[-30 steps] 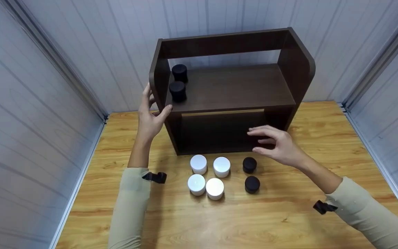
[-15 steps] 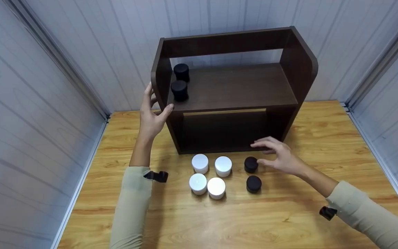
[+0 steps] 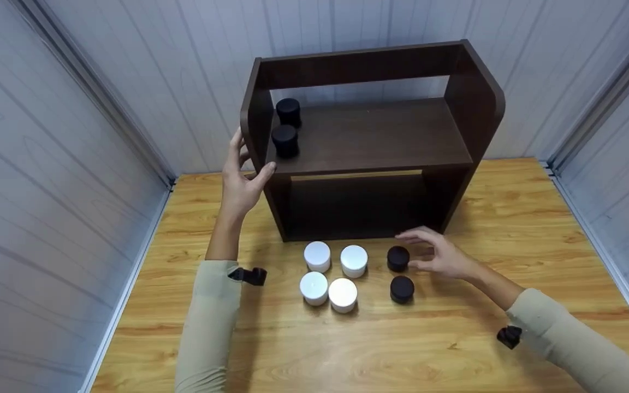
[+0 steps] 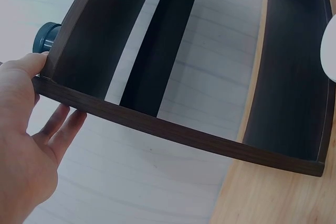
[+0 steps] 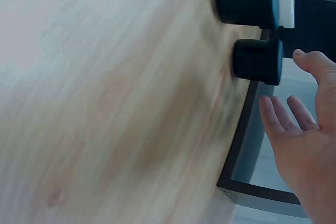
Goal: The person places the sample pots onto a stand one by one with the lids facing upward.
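Observation:
A dark brown two-tier shelf (image 3: 369, 136) stands against the back wall. My left hand (image 3: 241, 191) holds its left side panel (image 4: 173, 131), thumb at the front edge and fingers on the outer face. Two black lidded jars, a rear jar (image 3: 289, 112) and a front jar (image 3: 285, 142), stand on the upper board at the left. My right hand (image 3: 439, 255) is beside a black jar (image 3: 398, 258) on the floor, fingers parted. In the right wrist view a gap shows between that hand (image 5: 304, 135) and the jar (image 5: 257, 60). Another black jar (image 3: 402, 289) stands nearer me.
Several white lidded jars, among them one (image 3: 317, 256) near the shelf and one (image 3: 343, 295) closer to me, stand left of the black pair. Pale panel walls (image 3: 74, 164) enclose the wood-patterned surface (image 3: 391, 349) on three sides.
My right hand has come down and toward me, from in front of the shelf's lower opening to beside the rear black jar on the floor. The left hand keeps its hold.

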A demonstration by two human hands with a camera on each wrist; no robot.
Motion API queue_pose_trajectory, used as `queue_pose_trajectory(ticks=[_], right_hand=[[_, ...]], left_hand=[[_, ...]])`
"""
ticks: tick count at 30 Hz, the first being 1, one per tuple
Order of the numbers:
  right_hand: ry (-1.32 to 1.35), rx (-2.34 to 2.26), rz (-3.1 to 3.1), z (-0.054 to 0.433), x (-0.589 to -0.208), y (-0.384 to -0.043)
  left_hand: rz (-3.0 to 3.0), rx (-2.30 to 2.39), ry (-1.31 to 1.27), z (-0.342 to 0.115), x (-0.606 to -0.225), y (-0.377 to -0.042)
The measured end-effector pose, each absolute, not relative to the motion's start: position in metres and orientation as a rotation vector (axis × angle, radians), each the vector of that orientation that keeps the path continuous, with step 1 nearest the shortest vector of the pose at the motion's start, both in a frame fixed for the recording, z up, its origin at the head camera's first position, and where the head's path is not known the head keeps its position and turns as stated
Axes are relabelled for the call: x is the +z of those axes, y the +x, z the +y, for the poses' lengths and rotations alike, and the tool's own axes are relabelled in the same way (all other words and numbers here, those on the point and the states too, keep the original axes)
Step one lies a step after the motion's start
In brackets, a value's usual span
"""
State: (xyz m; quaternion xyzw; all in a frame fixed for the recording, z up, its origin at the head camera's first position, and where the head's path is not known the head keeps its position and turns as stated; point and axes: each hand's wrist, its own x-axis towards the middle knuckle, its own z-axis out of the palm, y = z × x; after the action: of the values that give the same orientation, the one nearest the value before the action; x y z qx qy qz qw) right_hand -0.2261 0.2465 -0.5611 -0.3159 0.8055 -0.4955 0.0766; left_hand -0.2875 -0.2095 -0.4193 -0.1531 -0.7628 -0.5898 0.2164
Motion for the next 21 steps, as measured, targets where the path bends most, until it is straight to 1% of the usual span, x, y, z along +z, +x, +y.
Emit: queue_pose_trajectory(ticks=[10,21], right_hand=[[-0.999,-1.525,2.384,0.246,-0.579,-0.231],[-0.966,-1.524,2.404,0.242,-0.585,-0.231]], left_hand=[[-2.114,-1.613,-0.425,-0.209,-0.419,-0.287],[-2.118,-1.613,-0.426,-0.209,-0.419,-0.286]])
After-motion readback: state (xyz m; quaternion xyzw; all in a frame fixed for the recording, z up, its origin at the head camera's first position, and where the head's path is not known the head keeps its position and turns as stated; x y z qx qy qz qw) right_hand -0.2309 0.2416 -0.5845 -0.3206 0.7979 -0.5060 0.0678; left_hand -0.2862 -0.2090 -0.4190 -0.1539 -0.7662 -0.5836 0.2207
